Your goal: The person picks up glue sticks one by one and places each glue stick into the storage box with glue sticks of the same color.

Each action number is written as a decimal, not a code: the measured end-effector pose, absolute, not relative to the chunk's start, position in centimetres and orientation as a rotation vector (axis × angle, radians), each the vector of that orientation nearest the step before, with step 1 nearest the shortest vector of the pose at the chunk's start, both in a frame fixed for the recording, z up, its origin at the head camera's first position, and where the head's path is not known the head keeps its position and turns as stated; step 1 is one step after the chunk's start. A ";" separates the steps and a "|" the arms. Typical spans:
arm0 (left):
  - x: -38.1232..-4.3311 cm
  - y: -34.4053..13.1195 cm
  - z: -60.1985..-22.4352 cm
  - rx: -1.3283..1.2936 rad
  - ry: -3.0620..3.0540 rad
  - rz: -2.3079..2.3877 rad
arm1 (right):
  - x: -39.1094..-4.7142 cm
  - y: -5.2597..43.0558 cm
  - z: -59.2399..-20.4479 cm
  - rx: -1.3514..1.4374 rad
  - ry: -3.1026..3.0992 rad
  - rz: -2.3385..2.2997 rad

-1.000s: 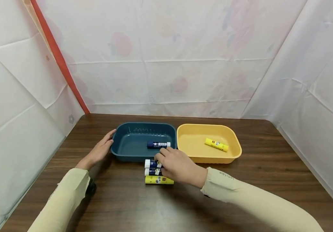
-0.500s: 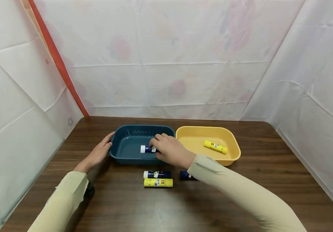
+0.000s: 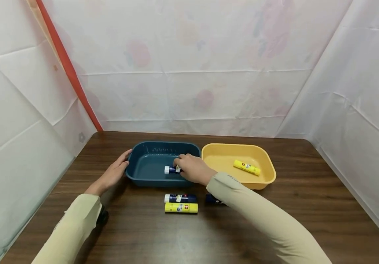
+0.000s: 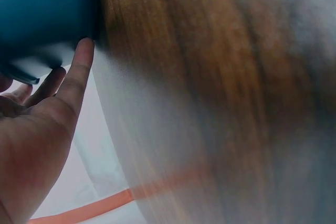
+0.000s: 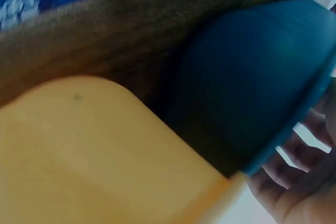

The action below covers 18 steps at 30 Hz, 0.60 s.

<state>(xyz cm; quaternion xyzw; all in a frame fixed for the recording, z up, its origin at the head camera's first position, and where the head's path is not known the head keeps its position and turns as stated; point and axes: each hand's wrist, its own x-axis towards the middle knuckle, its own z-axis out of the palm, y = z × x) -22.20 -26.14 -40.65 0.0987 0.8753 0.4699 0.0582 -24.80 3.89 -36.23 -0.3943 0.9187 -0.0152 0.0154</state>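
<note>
My right hand (image 3: 193, 168) is down in the dark blue tray (image 3: 143, 182), its fingers on a navy glue stick with a white cap (image 3: 170, 169). The hand covers the stick's right half. At the tray's left end my left hand (image 3: 111, 174) rests with its fingers extended against the wall. In the left wrist view, that hand (image 4: 39, 124) touches the tray's side (image 4: 42, 9) with a fingertip. In front of the tray lie a navy glue stick (image 3: 184, 198) and a yellow glue stick (image 3: 181, 208), side by side.
A yellow tray (image 3: 268, 178) adjoins the blue one on the right and holds a yellow glue stick (image 3: 247, 167). Another navy stick (image 3: 211, 199) lies partly hidden under my right sleeve. Brown wooden table (image 3: 136, 234) surrounds the trays; white sheeting (image 3: 189, 95) stands behind.
My right hand has carried a navy glue stick from the table row up into the blue tray and lowered it there. The left hand has stayed at the tray's end.
</note>
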 end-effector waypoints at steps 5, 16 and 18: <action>-22.1 -26.0 -40.6 0.290 2.638 1.431 | -25.4 3.8 -36.8 -1.187 2.802 -0.076; -22.2 -26.0 -40.6 0.279 2.634 1.439 | -26.0 3.1 -37.1 -1.132 2.763 -0.003; -22.2 -25.9 -40.5 0.274 2.632 1.445 | -26.1 2.9 -37.2 -1.117 2.766 0.010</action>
